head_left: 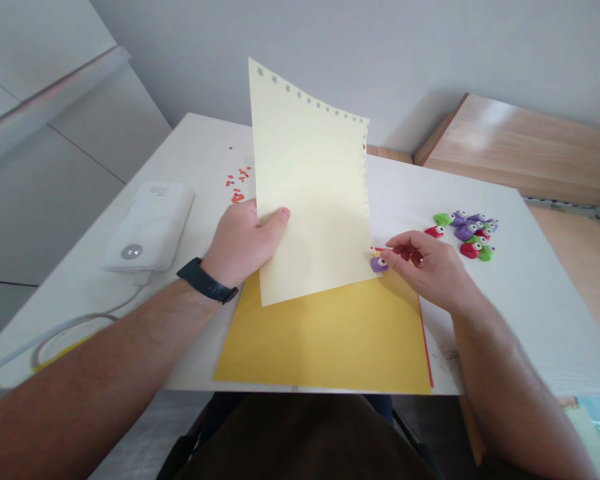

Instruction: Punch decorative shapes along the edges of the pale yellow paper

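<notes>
My left hand (243,243) grips the lower left edge of a pale yellow paper sheet (313,193), thumb on its front. Small star-shaped holes run along the sheet's top and right edges. My right hand (423,267) pinches a small purple craft punch (379,265) at the sheet's right edge. Below the sheet lies a yellow card (325,340) with a thin strip of red paper (425,340) showing along its right side. A black wristband (207,280) circles my left wrist.
Several green, purple and red craft punches (465,233) lie grouped right of my right hand. Red paper bits (237,183) are scattered on the white table (460,333) at the back left. A white power bank (147,227) with a cable sits at the left.
</notes>
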Action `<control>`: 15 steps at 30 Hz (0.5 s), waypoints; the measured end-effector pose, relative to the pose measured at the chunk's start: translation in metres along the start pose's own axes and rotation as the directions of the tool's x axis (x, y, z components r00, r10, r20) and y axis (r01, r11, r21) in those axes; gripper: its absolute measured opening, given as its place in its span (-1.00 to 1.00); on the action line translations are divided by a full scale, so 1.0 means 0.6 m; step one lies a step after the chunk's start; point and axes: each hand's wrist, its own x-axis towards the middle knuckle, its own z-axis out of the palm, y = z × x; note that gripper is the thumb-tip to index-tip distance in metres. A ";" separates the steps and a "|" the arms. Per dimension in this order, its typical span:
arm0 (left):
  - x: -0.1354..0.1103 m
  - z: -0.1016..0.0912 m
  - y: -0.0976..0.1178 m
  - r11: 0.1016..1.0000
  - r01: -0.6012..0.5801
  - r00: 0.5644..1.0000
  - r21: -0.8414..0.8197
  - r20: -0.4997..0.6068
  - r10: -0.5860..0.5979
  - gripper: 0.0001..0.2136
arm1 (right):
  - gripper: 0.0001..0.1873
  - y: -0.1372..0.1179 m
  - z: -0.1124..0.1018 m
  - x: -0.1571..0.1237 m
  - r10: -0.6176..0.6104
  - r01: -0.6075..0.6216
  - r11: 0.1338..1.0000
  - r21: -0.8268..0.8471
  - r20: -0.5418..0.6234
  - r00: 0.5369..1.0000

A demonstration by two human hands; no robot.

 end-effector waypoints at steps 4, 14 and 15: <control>-0.001 0.001 0.003 1.000 0.003 1.000 0.013 -0.006 -0.003 -0.63 | -0.72 -0.006 -0.010 -0.007 -0.053 0.051 0.998 0.024 0.097 0.994; -0.002 -0.001 0.007 1.000 0.018 1.000 0.020 -0.009 -0.018 -0.64 | -0.82 -0.006 -0.009 -0.006 -0.144 0.137 0.989 0.057 0.158 0.977; -0.002 -0.001 0.006 0.999 0.022 1.000 0.025 -0.012 -0.021 -0.63 | -0.82 -0.006 -0.009 -0.006 -0.147 0.140 0.989 0.055 0.157 0.977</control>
